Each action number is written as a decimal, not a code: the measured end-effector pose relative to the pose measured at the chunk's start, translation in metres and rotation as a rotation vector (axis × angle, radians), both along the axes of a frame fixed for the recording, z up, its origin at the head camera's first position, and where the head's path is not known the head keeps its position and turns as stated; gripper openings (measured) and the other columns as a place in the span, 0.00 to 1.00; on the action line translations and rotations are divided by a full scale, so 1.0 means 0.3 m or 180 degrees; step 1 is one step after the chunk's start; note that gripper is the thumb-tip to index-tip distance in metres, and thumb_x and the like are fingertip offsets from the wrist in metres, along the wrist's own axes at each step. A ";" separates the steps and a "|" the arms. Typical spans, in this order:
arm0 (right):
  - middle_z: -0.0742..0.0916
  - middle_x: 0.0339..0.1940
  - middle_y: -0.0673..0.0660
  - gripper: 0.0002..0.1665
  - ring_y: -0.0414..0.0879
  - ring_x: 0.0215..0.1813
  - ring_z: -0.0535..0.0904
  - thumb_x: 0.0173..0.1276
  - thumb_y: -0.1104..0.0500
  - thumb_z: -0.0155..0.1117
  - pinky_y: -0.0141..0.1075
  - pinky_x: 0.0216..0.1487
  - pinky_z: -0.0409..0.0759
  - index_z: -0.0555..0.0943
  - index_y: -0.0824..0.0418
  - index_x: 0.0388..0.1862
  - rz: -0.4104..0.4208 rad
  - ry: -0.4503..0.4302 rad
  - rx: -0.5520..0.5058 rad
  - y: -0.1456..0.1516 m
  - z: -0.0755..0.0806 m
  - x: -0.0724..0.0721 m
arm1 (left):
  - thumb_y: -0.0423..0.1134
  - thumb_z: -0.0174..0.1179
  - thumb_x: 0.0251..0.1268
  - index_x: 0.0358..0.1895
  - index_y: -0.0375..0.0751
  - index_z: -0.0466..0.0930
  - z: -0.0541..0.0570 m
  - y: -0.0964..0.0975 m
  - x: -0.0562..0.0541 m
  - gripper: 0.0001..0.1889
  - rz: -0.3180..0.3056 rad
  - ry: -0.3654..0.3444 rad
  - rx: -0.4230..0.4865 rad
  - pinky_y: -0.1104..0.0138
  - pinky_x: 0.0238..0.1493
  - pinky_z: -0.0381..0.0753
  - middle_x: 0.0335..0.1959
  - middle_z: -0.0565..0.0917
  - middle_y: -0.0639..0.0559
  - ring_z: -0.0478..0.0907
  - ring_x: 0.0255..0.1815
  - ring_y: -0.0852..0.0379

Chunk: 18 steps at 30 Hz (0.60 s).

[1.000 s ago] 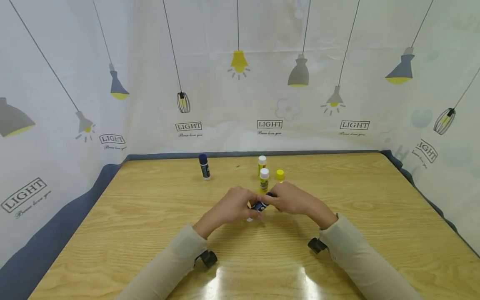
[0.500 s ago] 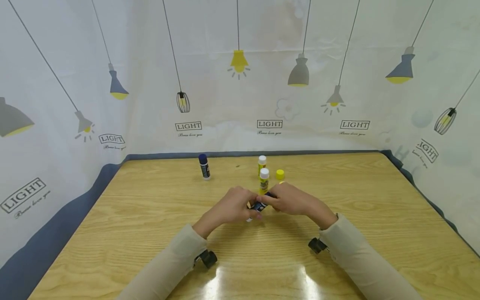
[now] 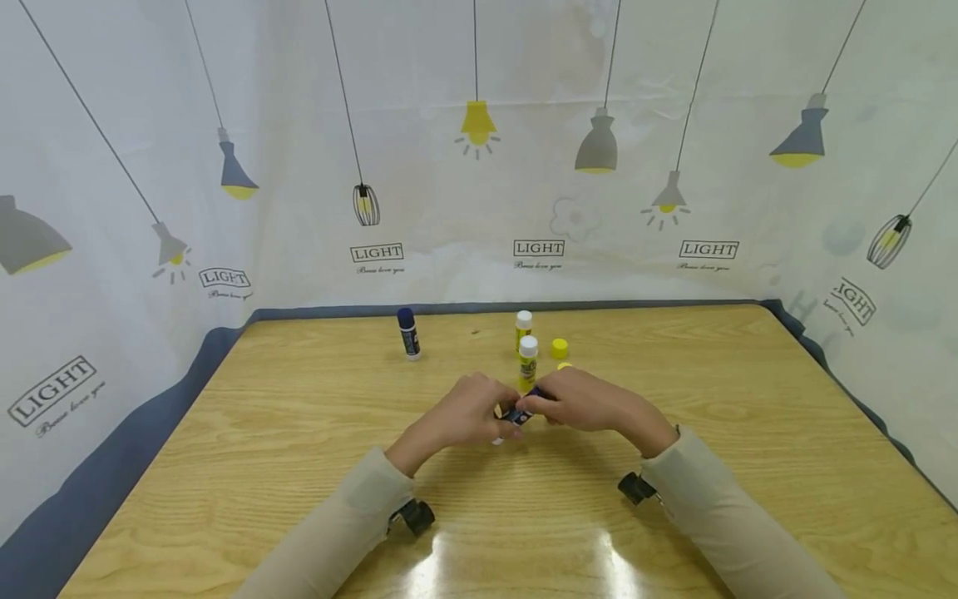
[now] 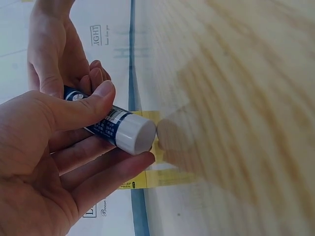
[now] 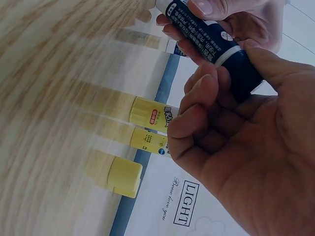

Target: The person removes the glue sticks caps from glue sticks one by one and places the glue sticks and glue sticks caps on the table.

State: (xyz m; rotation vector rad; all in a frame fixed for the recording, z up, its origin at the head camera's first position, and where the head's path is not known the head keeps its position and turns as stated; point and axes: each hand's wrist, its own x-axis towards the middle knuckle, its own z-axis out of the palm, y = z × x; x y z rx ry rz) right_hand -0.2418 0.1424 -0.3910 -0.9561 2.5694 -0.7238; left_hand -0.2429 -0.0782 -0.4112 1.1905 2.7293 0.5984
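Note:
A dark blue glue stick [image 3: 518, 413] is held tilted between my two hands over the middle of the table. My left hand [image 3: 467, 410] grips its body between thumb and fingers, and the white base [image 4: 137, 133] sticks out past the fingertips. With thumb and forefinger my right hand [image 3: 587, 399] pinches the navy cap [image 5: 241, 73] at the other end. A white band shows between cap and printed body in the right wrist view. Just beyond the hands, two yellow glue sticks with white tops, a nearer one [image 3: 527, 366] and a farther one [image 3: 522, 329], stand upright.
A yellow cap [image 3: 559, 349] lies right of the yellow sticks; another yellow cap [image 3: 565, 365] is partly hidden behind my right hand. Farther left, a second dark blue glue stick [image 3: 409, 334] stands capped. A printed curtain [image 3: 449, 191] hangs behind the wooden table [image 3: 299, 416].
Both hands keep their hold on the dark blue glue stick. My right hand has shifted very slightly right and toward me, showing a little more of the nearer yellow cap.

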 end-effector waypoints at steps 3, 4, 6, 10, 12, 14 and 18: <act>0.83 0.23 0.53 0.25 0.38 0.25 0.74 0.84 0.44 0.51 0.33 0.31 0.73 0.82 0.60 0.36 0.0024 0.0009 0.0037 0.002 0.004 0.002 | 0.47 0.74 0.64 0.38 0.50 0.87 0.001 0.001 0.001 0.08 -0.0014 -0.0017 0.0013 0.74 0.27 0.69 0.30 0.88 0.59 0.75 0.24 0.68; 0.84 0.25 0.53 0.24 0.38 0.26 0.75 0.84 0.45 0.51 0.32 0.31 0.73 0.82 0.61 0.37 0.0033 0.0020 0.0055 0.003 0.005 0.004 | 0.47 0.74 0.64 0.37 0.50 0.87 0.001 0.002 0.001 0.08 -0.0016 -0.0014 0.0009 0.73 0.27 0.68 0.29 0.88 0.59 0.74 0.23 0.68; 0.86 0.28 0.55 0.22 0.38 0.28 0.78 0.84 0.46 0.52 0.32 0.31 0.73 0.82 0.61 0.40 0.0060 0.0037 0.0074 0.005 0.008 0.006 | 0.47 0.74 0.64 0.34 0.50 0.85 0.000 0.003 0.001 0.08 -0.0019 -0.0003 0.0003 0.73 0.26 0.66 0.28 0.87 0.60 0.72 0.22 0.68; 0.86 0.31 0.54 0.19 0.37 0.29 0.76 0.84 0.48 0.52 0.31 0.31 0.72 0.80 0.61 0.41 0.0174 0.0160 0.0093 0.007 0.011 0.011 | 0.48 0.74 0.63 0.31 0.51 0.83 -0.001 0.004 0.002 0.10 0.0005 0.0001 -0.0009 0.73 0.26 0.64 0.26 0.86 0.60 0.69 0.20 0.67; 0.83 0.29 0.51 0.18 0.36 0.27 0.72 0.84 0.49 0.52 0.30 0.31 0.70 0.79 0.59 0.39 0.0241 0.0241 0.0094 0.007 0.012 0.013 | 0.47 0.75 0.63 0.31 0.51 0.83 -0.002 0.002 0.001 0.10 0.0012 -0.0025 -0.0002 0.73 0.26 0.64 0.27 0.86 0.60 0.69 0.20 0.67; 0.79 0.28 0.49 0.16 0.36 0.27 0.69 0.84 0.49 0.53 0.30 0.31 0.69 0.78 0.58 0.38 0.0290 0.0324 0.0096 0.006 0.014 0.014 | 0.47 0.75 0.62 0.31 0.51 0.83 -0.002 0.001 0.000 0.10 0.0020 -0.0061 0.0003 0.73 0.26 0.64 0.27 0.87 0.60 0.69 0.20 0.67; 0.76 0.27 0.46 0.13 0.36 0.28 0.68 0.83 0.51 0.54 0.31 0.33 0.68 0.77 0.56 0.38 0.0362 0.0517 0.0096 0.006 0.015 0.014 | 0.47 0.75 0.63 0.32 0.50 0.84 0.000 -0.002 -0.001 0.10 0.0027 -0.0127 0.0012 0.73 0.26 0.64 0.28 0.87 0.59 0.69 0.20 0.66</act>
